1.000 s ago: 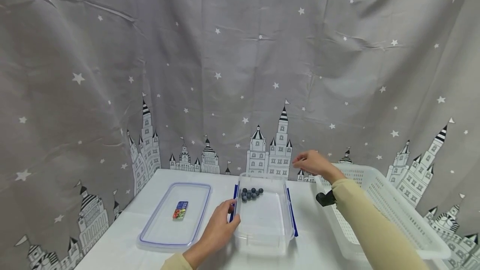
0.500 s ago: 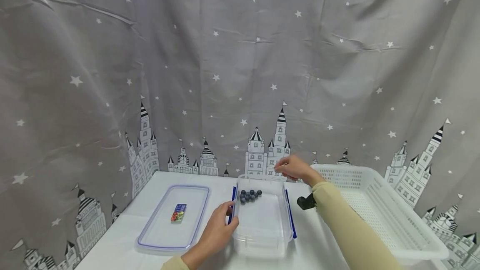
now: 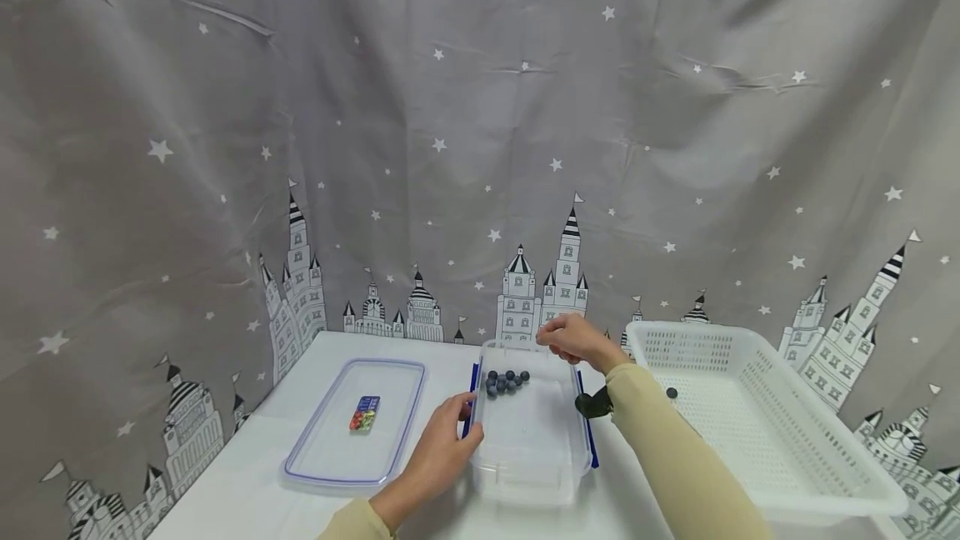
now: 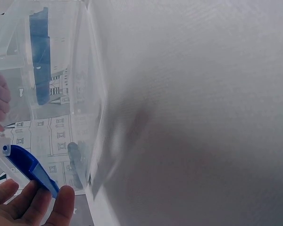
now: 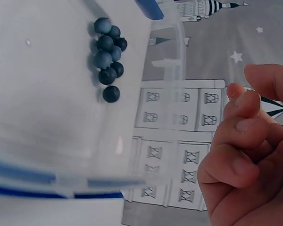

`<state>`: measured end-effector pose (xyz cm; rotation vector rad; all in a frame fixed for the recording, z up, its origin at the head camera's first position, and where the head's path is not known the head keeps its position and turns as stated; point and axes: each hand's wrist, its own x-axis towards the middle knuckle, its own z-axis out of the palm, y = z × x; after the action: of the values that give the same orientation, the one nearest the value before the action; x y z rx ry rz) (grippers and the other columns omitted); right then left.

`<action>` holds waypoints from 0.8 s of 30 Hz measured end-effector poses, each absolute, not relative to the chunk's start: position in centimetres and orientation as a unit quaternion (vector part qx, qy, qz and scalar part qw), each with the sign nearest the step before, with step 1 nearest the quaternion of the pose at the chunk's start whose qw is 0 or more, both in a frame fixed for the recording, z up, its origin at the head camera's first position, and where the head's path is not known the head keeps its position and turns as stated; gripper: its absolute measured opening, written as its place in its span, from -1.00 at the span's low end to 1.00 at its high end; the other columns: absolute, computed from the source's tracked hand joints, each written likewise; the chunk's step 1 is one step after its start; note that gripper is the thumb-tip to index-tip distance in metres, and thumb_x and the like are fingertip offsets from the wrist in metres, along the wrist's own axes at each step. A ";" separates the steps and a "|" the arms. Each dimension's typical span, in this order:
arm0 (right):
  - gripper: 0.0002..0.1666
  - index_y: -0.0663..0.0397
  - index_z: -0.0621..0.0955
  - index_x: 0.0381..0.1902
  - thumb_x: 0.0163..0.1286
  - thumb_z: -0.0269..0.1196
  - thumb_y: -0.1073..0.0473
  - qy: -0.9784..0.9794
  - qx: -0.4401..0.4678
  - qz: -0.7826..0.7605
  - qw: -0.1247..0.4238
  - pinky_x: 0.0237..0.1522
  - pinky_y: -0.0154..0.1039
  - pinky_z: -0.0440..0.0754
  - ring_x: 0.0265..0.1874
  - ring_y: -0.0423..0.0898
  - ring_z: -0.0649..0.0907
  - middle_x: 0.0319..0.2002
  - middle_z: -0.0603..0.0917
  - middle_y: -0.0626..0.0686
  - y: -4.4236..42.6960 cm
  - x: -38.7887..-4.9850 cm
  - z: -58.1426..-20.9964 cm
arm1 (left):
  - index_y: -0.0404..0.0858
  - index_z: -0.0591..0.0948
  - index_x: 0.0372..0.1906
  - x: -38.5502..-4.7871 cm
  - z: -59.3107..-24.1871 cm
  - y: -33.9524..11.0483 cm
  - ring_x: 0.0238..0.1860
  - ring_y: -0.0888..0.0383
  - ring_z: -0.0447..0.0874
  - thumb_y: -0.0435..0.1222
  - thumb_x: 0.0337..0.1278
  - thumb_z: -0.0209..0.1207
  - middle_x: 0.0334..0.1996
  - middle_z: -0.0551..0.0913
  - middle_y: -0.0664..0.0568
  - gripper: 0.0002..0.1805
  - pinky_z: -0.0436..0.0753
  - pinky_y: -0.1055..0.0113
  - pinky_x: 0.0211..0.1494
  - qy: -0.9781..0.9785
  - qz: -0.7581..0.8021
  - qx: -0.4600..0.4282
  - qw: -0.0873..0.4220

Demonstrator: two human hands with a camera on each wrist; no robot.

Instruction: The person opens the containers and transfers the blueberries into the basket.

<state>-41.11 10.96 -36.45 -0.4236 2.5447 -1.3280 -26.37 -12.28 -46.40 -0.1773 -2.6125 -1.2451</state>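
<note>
A clear plastic food container [image 3: 532, 440] with blue side latches stands in the middle of the table. Blueberries [image 3: 510, 382] lie clustered inside, toward its far left. At its left side my left hand [image 3: 438, 444] holds the container by the blue latch [image 4: 30, 165], fingers curved against it. My right hand [image 3: 573, 338] is above the far rim. Its fingers [image 5: 238, 165] curl loosely in the right wrist view, with a narrow gap near the thumb. No berry shows there, but the inner fingertips are partly hidden.
A white perforated basket [image 3: 825, 486] stands to the right, with one dark blueberry [image 3: 672, 392] visible near its left side. The clear lid [image 3: 345, 461], bearing a colourful label [image 3: 365, 414], lies to the left. A grey castle-print curtain [image 3: 450, 132] hangs behind the table.
My right hand has moved left from the basket's far-left edge to above the container's far rim. A blueberry in the basket has come into view. My left hand keeps its place.
</note>
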 end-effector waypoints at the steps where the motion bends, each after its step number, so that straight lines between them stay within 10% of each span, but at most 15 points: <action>1: -0.72 0.16 0.70 -0.02 0.42 0.26 0.13 0.869 -0.142 -0.458 0.119 -0.58 -0.35 0.29 -0.65 -0.19 0.36 -0.59 0.46 -0.06 10.9 -41.2 -36.5 | -0.32 0.46 0.33 -26.5 -46.3 -12.2 0.08 0.03 0.54 -0.22 0.28 0.16 0.00 0.61 -0.05 -0.45 0.55 -0.03 0.19 -0.895 -0.425 -0.062 0.122; 24: -0.64 0.33 0.66 0.04 0.37 0.23 0.24 0.829 -0.080 -0.535 0.140 -0.60 -0.37 0.22 -0.68 -0.23 0.25 -0.63 0.39 -0.06 6.6 -41.5 -40.8 | -0.35 0.46 0.33 -26.2 -46.0 -12.1 0.08 -0.01 0.58 -0.23 0.27 0.17 0.00 0.63 -0.08 -0.45 0.57 -0.01 0.12 -0.898 -0.414 -0.069 0.135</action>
<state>-41.50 6.63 -40.78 -0.2323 2.3948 -1.5457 -26.24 -12.14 -46.04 -0.2000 -2.6002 -1.1997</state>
